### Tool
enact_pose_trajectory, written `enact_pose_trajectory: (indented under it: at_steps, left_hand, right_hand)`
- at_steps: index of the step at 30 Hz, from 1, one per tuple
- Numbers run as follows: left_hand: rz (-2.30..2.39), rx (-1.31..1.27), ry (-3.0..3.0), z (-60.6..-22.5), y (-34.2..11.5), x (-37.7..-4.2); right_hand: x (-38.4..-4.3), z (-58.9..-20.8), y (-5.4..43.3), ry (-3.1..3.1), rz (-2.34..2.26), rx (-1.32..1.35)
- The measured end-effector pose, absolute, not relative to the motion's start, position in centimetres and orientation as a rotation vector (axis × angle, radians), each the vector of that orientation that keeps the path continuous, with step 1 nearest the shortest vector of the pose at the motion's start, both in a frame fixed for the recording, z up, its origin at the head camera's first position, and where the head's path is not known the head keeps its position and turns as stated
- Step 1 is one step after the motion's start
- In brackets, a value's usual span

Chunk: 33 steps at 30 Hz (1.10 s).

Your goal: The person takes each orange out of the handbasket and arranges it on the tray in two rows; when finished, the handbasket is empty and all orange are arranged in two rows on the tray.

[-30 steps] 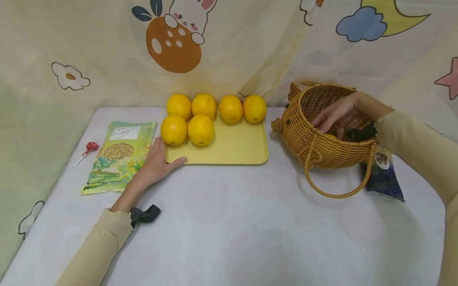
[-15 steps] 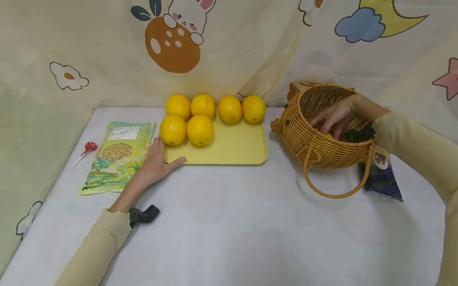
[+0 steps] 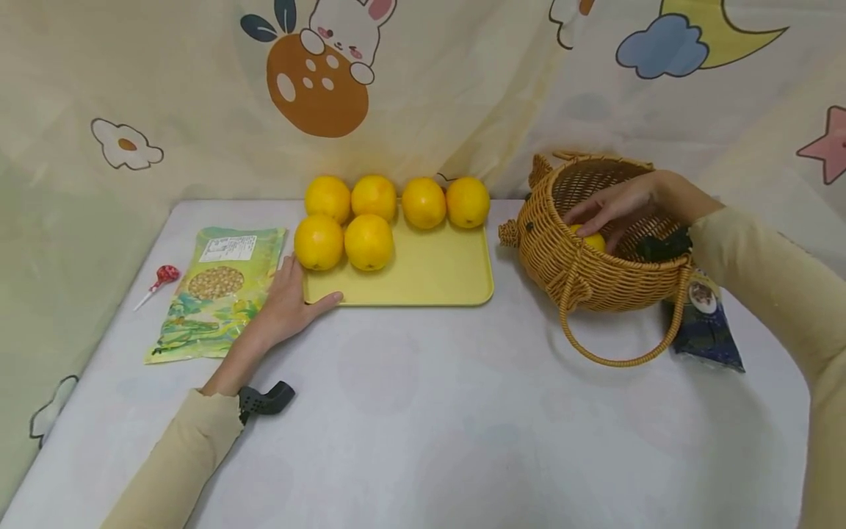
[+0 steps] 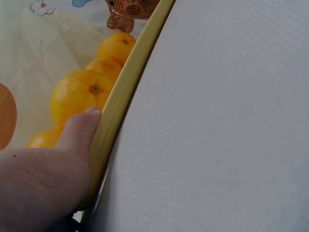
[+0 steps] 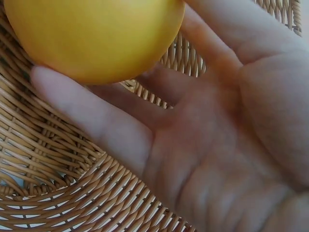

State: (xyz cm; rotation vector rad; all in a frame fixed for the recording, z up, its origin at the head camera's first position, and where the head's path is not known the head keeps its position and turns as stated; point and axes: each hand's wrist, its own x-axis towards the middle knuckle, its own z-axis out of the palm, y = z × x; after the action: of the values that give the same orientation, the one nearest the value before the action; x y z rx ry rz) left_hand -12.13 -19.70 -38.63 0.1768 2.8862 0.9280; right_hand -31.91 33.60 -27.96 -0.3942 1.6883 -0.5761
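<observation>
Inside the fish-shaped wicker basket [image 3: 615,279], my right hand [image 3: 624,206] grips an orange [image 3: 591,239] near the rim. Close up, this orange [image 5: 96,38] sits among the bent fingers, with the woven wall behind it. My left hand [image 3: 284,301] rests at the near left corner of the yellow tray [image 3: 436,272], fingers straight along its side. In the left wrist view, the thumb [image 4: 79,130] lies against the tray rim [image 4: 120,96]. Several oranges [image 3: 370,242] stand grouped at the tray's left and back.
A green bag of grains [image 3: 218,286] lies left of the tray, with a red lollipop [image 3: 167,275] beyond it. The basket handle [image 3: 617,362] leans toward the table front. A dark blue packet [image 3: 707,330] lies partly behind the basket at right.
The right hand has risen slightly inside the basket, and more of the orange it holds now shows above the rim. The left hand stays at the tray corner.
</observation>
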Motion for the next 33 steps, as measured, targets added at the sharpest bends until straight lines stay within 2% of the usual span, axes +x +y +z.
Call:
enact_pose_trajectory:
  at_steps: [15,27,33]
  left_hand:
    - [0.932,0.191,2.889,-38.81,-19.61,-12.03]
    - [0.925,0.194,2.893,-38.42,-19.61,-11.98]
    - [0.938,0.207,2.909,-38.4,-19.49,-12.07]
  right_hand:
    - [-31.86,-28.22,33.59,1.754,-0.553,-0.455]
    - [-32.17,-27.55,33.84,1.991,-0.488,-0.617]
    - [-32.5,-27.52,34.2,1.903,-0.566,-0.584]
